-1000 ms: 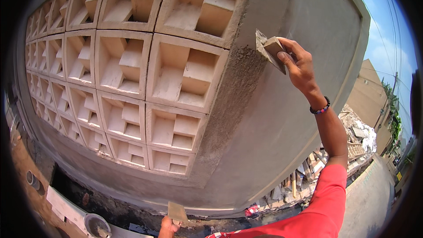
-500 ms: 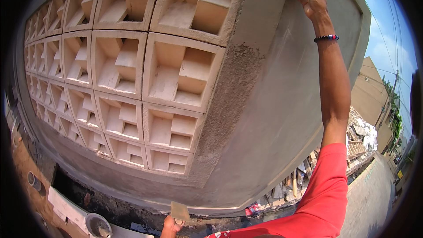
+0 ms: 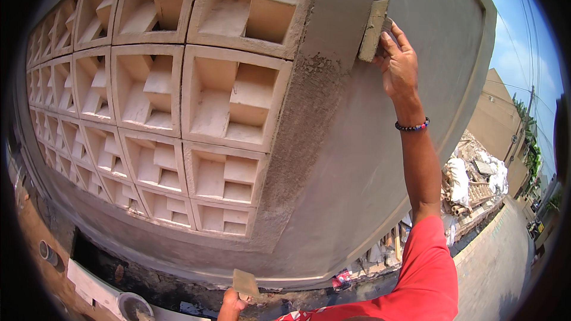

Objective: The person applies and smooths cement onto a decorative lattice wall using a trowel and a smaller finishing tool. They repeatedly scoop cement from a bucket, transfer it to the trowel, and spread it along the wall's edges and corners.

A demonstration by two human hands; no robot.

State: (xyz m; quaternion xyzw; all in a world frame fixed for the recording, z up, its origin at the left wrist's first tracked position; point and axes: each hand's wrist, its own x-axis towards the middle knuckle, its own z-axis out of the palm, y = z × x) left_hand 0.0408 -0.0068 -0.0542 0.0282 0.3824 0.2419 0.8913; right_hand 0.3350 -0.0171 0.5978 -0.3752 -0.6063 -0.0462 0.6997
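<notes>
My right hand (image 3: 397, 59), below a beaded bracelet, grips a mortar-coated plastering float (image 3: 373, 30) held high against a strip of darker wet plaster (image 3: 306, 98) on the grey wall. Part of the float is hidden behind my fingers. Left of the strip is a panel of cream concrete breeze blocks (image 3: 185, 95) with stepped recesses. Low at the bottom of the view, my left hand (image 3: 234, 302) is closed on a small, flat, tan board or blade (image 3: 245, 282), held apart from the wall's upper part.
A dark drain trench (image 3: 101, 261) runs along the wall's foot, beside a pale plank (image 3: 86, 285), a bucket (image 3: 134, 308) and a grey container (image 3: 47, 252). Rubble and white sacks (image 3: 476, 184) lie at the right, beside a paved lane (image 3: 499, 261); overhead wires cross the sky.
My right hand rose with its float, then came part of the way down and slightly left. My left hand shifted slightly right in the view, still holding its piece.
</notes>
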